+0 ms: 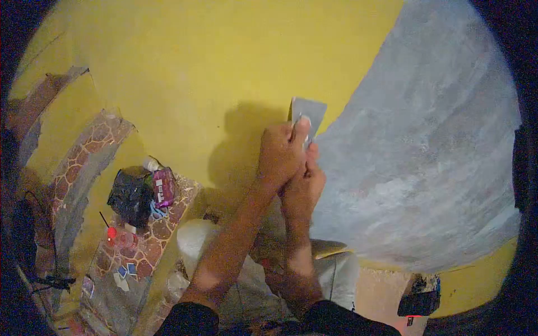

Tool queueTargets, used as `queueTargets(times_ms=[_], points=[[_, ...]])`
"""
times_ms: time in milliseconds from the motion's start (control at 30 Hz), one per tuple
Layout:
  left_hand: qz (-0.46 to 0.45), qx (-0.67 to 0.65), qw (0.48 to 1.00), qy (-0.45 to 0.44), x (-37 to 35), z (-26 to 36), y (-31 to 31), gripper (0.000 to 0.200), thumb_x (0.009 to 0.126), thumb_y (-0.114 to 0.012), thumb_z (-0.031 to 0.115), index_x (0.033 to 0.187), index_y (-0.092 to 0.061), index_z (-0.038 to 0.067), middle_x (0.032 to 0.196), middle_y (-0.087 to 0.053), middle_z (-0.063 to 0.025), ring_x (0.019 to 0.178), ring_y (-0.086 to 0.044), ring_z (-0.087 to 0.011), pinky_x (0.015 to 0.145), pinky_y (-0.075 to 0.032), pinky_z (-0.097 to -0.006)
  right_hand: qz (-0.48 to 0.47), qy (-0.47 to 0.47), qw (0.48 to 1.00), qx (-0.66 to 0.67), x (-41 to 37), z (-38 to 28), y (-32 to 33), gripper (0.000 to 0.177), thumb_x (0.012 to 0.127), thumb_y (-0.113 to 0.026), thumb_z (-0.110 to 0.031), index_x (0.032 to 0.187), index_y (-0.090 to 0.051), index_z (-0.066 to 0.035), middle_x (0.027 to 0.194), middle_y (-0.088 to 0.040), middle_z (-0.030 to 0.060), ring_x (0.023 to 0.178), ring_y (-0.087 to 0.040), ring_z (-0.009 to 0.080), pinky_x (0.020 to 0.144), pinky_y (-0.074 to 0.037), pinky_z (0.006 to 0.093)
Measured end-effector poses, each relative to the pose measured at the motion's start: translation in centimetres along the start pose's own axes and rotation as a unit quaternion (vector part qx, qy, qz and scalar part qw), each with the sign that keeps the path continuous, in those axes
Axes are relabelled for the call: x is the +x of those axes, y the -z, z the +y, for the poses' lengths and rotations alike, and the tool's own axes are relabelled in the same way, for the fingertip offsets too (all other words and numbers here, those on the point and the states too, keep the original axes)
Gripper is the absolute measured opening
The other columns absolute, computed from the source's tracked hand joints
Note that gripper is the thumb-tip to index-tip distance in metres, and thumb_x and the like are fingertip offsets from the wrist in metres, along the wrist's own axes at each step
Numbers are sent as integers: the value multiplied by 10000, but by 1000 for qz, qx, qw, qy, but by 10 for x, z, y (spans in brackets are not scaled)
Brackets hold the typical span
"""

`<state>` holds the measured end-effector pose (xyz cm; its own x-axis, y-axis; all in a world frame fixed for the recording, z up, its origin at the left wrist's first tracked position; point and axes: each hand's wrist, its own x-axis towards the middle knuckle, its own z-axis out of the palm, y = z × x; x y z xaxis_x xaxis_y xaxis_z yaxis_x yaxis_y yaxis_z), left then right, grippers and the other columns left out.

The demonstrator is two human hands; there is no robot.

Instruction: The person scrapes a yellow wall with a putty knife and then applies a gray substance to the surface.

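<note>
Both hands are together in front of the wall, closed around a putty knife whose wide grey metal blade (pixel 311 110) points upward. My left hand (pixel 280 154) is the higher one, its thumb lying along the base of the blade. Just below it, my right hand (pixel 304 187) grips the lower part of the tool, and the fingers hide the handle. Behind the blade is the yellow wall (pixel 224 61). A large patch of grey, smeared coating (pixel 414 145) covers the wall to the right of the hands.
Steps with a stone-pattern tile (pixel 89 145) rise at the left. On one lie a black plastic bag (pixel 131 196), a purple packet (pixel 163 187) and a red-capped bottle (pixel 120 237). A white rounded object (pixel 196 241) is by my left forearm. A dark box (pixel 419 297) sits lower right.
</note>
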<state>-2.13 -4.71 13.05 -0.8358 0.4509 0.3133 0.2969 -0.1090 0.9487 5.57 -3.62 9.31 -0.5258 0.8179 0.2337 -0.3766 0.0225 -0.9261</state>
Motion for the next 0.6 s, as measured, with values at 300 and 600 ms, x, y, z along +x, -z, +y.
queueTargets(times_ms=[300,600], points=[[-3,-61,998,-2,-43,-54,5,407,1015,-617,345,860,-664,-29,671,-677,-110,547,-653,-195,536,-520,-364,44,-55,993,99,-43,35,-3,327,1091,-527,-236,1125,-670,56,998,-697,59,868,-625,130,766,-518,285],[-72,-70,994,53,-41,-59,8,406,1027,-611,349,873,-639,-26,678,-681,-105,561,-671,-170,513,-525,-343,41,-29,998,29,-44,47,7,309,1081,-543,-190,1083,-682,86,941,-691,48,842,-591,109,732,-501,277]])
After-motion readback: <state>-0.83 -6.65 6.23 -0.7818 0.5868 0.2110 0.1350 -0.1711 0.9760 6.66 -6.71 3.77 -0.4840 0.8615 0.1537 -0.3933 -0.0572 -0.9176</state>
